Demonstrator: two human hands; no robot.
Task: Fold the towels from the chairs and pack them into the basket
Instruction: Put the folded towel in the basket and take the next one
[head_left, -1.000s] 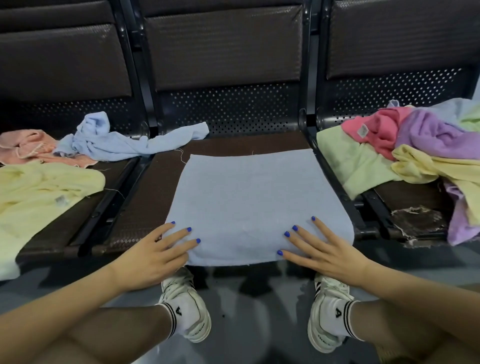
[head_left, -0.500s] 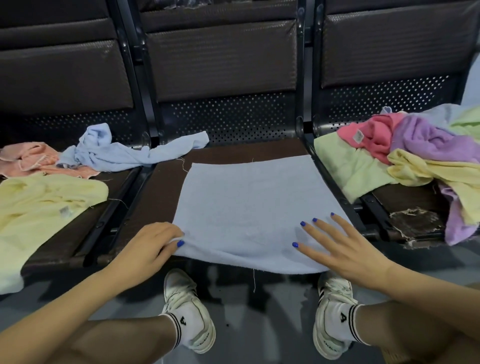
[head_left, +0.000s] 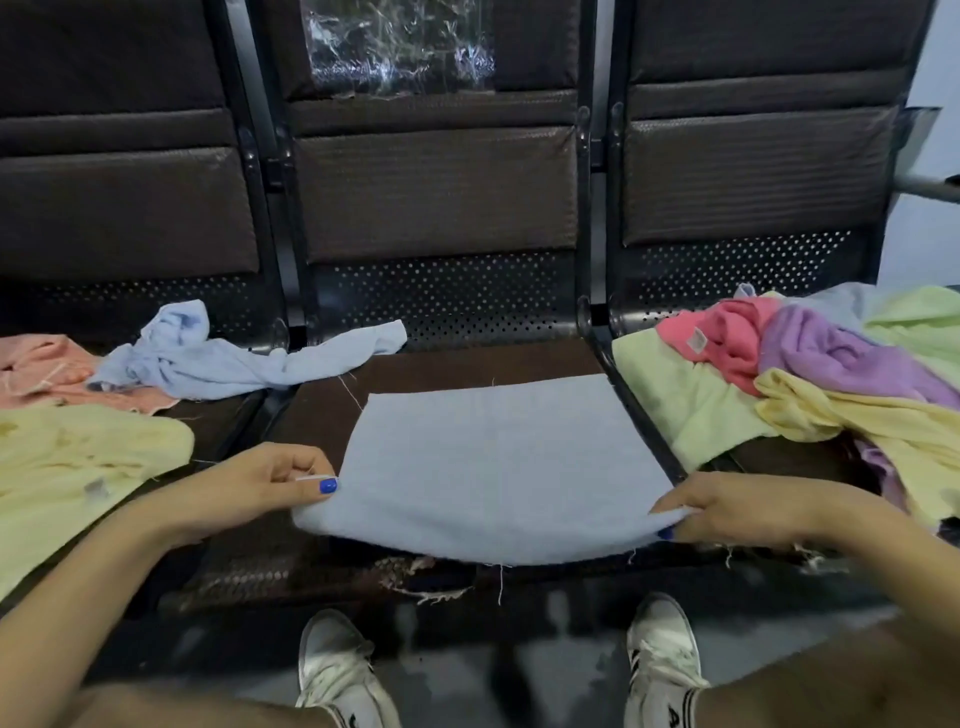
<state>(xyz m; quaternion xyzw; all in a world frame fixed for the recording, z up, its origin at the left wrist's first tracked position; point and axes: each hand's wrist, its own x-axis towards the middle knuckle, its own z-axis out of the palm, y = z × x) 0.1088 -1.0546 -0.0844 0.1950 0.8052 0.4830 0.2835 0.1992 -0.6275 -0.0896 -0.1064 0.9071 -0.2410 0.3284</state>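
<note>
Your left hand (head_left: 260, 486) pinches the near left corner of the blue towel (head_left: 498, 462). Your right hand (head_left: 737, 506) pinches the near right corner. The towel lies flat on the middle seat (head_left: 322, 415), its near edge lifted a little. More towels (head_left: 810, 374) sit piled on the right seat.

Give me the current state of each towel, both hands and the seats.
Flat blue towel: spread on the middle seat, near corners lifted.
Left hand: pinches its near left corner.
Right hand: pinches its near right corner.
Crumpled blue towel: unfolded, spanning left and middle seats.
Pink towel: crumpled, left seat.
Yellow towel: loose, left seat.
Towel pile: heaped unfolded, right seat.
Middle seat: front edge torn.
</note>
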